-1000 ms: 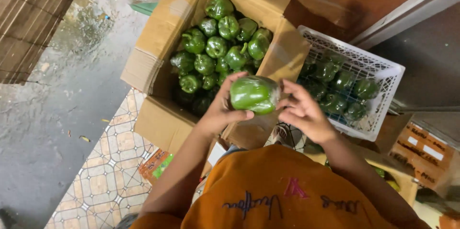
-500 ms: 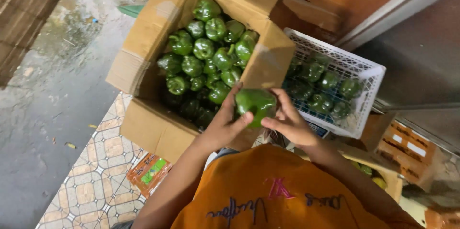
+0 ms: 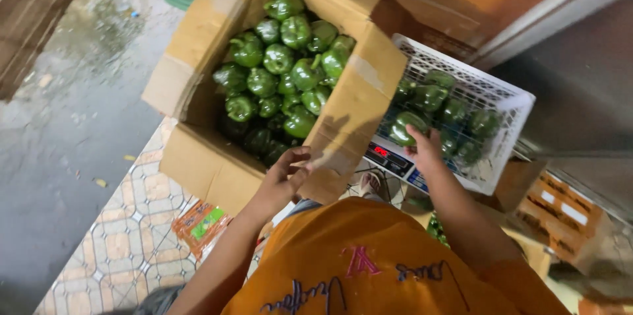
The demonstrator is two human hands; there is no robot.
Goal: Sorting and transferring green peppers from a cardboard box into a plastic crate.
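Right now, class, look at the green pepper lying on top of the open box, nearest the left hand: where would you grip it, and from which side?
Grip the pepper across its rounded body from above. Its top is bare, while other peppers crowd its sides and the box wall blocks a sideways reach.

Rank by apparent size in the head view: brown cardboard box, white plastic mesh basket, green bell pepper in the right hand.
1. Brown cardboard box, largest.
2. White plastic mesh basket, though it lies partly behind the box.
3. Green bell pepper at the right hand, smallest.
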